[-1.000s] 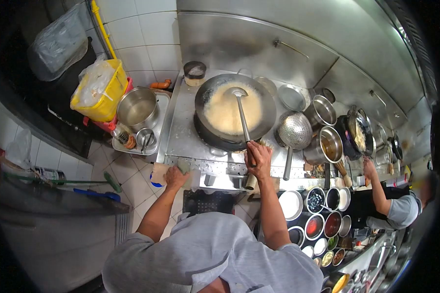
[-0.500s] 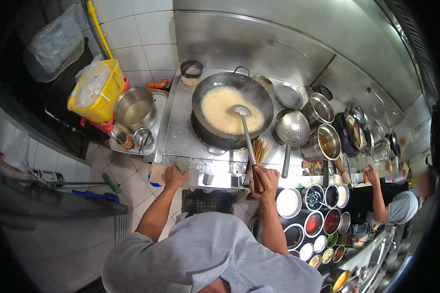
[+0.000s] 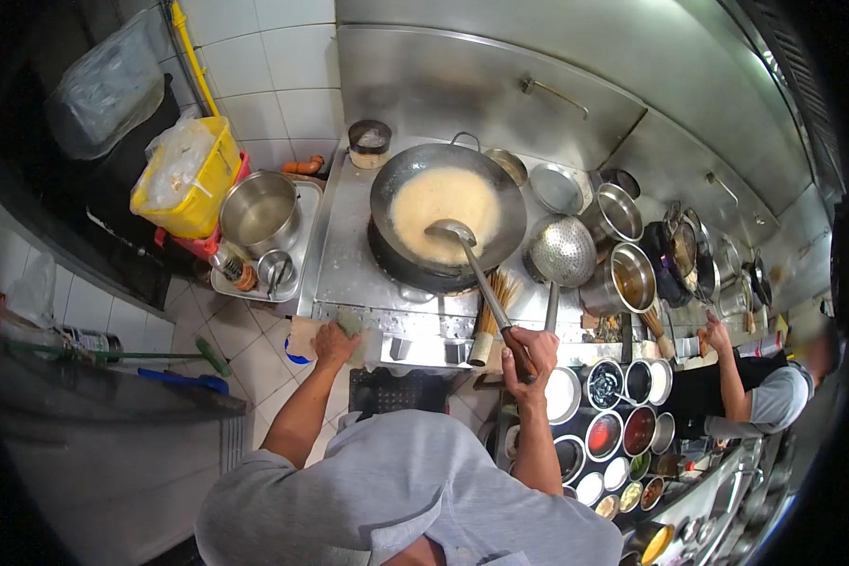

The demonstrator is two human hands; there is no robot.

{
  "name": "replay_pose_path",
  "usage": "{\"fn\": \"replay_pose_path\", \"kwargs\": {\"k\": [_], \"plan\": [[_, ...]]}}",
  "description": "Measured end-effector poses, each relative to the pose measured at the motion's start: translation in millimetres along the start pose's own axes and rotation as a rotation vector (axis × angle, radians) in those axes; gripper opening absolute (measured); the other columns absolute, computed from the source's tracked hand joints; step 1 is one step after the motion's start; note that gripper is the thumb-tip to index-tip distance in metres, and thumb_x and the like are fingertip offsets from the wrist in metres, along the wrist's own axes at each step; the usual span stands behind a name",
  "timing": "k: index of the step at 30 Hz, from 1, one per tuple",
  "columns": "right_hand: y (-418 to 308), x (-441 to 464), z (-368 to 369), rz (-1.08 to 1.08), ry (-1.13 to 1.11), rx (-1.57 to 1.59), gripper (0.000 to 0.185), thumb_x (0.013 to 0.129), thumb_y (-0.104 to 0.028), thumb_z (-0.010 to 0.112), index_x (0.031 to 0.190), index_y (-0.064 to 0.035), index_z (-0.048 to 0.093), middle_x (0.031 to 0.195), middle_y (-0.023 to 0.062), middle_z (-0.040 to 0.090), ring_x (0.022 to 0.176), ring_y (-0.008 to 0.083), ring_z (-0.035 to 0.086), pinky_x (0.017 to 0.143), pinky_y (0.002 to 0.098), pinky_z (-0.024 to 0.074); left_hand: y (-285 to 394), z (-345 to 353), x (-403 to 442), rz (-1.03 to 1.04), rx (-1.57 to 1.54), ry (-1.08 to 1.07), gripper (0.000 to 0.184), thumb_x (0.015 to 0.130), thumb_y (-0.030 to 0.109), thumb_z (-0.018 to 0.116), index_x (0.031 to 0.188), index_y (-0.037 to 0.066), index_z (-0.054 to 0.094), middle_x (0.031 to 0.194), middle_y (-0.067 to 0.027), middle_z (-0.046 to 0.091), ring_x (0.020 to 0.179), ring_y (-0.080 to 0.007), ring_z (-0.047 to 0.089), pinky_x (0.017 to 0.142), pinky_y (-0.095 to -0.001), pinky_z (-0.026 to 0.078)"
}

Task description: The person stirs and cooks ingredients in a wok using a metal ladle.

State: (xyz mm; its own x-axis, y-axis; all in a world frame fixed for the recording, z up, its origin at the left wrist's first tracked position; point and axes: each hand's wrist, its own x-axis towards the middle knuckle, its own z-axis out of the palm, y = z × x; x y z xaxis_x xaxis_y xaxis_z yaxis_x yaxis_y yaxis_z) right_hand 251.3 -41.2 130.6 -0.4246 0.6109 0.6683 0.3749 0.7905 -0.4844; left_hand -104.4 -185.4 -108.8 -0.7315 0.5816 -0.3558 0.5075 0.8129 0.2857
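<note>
My right hand is closed around the dark handle of a long metal ladle. The ladle's rounded head dips into pale, creamy liquid near the front of a large black wok. At the stove's front edge, left of the wok, my left hand has its fingers bent over a beige, greyish-green cloth. A bamboo wok brush lies just beyond my right hand, and a perforated strainer sits to the right of the wok.
Steel pots stand right of the strainer. Several seasoning containers are beside my right forearm. At left, a tray bears a steel pot, near a yellow basket. A co-worker's hand is at far right.
The ladle's head has moved left and nearer to me in the wok. My right hand has shifted right with the handle. My left hand stays in place.
</note>
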Motion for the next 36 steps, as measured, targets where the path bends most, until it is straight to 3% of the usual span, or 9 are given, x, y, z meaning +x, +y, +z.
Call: {"fn": "replay_pose_path", "kwargs": {"k": [5, 16, 17, 24, 26, 36], "plan": [[19, 8, 34, -0.037, -0.079, -0.022, 0.032, 0.078, -0.011, 0.073, 0.108, -0.0051, 0.068, 0.104, 0.01, 0.072, 0.091, 0.0283, 0.065, 0.093, 0.0425, 0.0425, -3, 7, 5, -0.011, -0.003, -0.006, 0.073, 0.078, 0.055, 0.075, 0.127, 0.002, 0.06, 0.129, -0.0195, 0.061, 0.126, -0.035, 0.057, 0.106, -0.0555, 0.04], [71, 27, 120, -0.155, -0.094, -0.094, 0.05, 0.075, -0.009, 0.077, 0.124, -0.0073, 0.067, 0.124, 0.0101, 0.069, 0.103, 0.0267, 0.065, 0.092, 0.0417, 0.0423, -2, 3, 1, 0.021, -0.002, 0.015, 0.075, 0.077, 0.056, 0.074, 0.124, 0.0, 0.061, 0.128, -0.0202, 0.061, 0.126, -0.0354, 0.056, 0.104, -0.0559, 0.04], [73, 27, 122, -0.134, -0.133, -0.108, 0.044, 0.08, -0.012, 0.078, 0.122, -0.0062, 0.066, 0.124, 0.0114, 0.069, 0.106, 0.0298, 0.065, 0.098, 0.0445, 0.043, -1, 3, 0, 0.02, -0.002, 0.014, 0.075, 0.077, 0.056, 0.074, 0.124, 0.0, 0.061, 0.128, -0.0202, 0.061, 0.126, -0.0354, 0.056, 0.104, -0.0559, 0.04], [70, 22, 108, -0.157, -0.187, -0.21, 0.047, 0.078, -0.012, 0.079, 0.123, -0.0066, 0.066, 0.126, 0.0106, 0.068, 0.108, 0.0289, 0.064, 0.098, 0.0451, 0.0423, -1, 1, 0, 0.007, 0.008, -0.007, 0.076, 0.078, 0.058, 0.072, 0.126, 0.0, 0.06, 0.13, -0.0197, 0.06, 0.126, -0.0344, 0.056, 0.104, -0.0554, 0.04], [67, 12, 100, -0.155, -0.151, -0.214, 0.049, 0.075, -0.011, 0.078, 0.122, -0.0081, 0.066, 0.123, 0.0095, 0.069, 0.098, 0.0276, 0.064, 0.093, 0.0438, 0.0412, 0, 2, 1, 0.012, 0.015, -0.01, 0.077, 0.078, 0.059, 0.072, 0.127, 0.0, 0.06, 0.13, -0.0194, 0.06, 0.126, -0.0342, 0.055, 0.105, -0.0555, 0.039], [15, -30, 29, -0.01, -0.132, -0.166, 0.046, 0.072, -0.016, 0.077, 0.117, -0.0072, 0.069, 0.115, 0.0095, 0.071, 0.095, 0.0269, 0.063, 0.093, 0.0422, 0.04, -3, 3, 4, 0.016, 0.007, -0.003, 0.075, 0.077, 0.057, 0.073, 0.126, 0.002, 0.061, 0.129, -0.0188, 0.062, 0.125, -0.0337, 0.057, 0.104, -0.0542, 0.042]]}}
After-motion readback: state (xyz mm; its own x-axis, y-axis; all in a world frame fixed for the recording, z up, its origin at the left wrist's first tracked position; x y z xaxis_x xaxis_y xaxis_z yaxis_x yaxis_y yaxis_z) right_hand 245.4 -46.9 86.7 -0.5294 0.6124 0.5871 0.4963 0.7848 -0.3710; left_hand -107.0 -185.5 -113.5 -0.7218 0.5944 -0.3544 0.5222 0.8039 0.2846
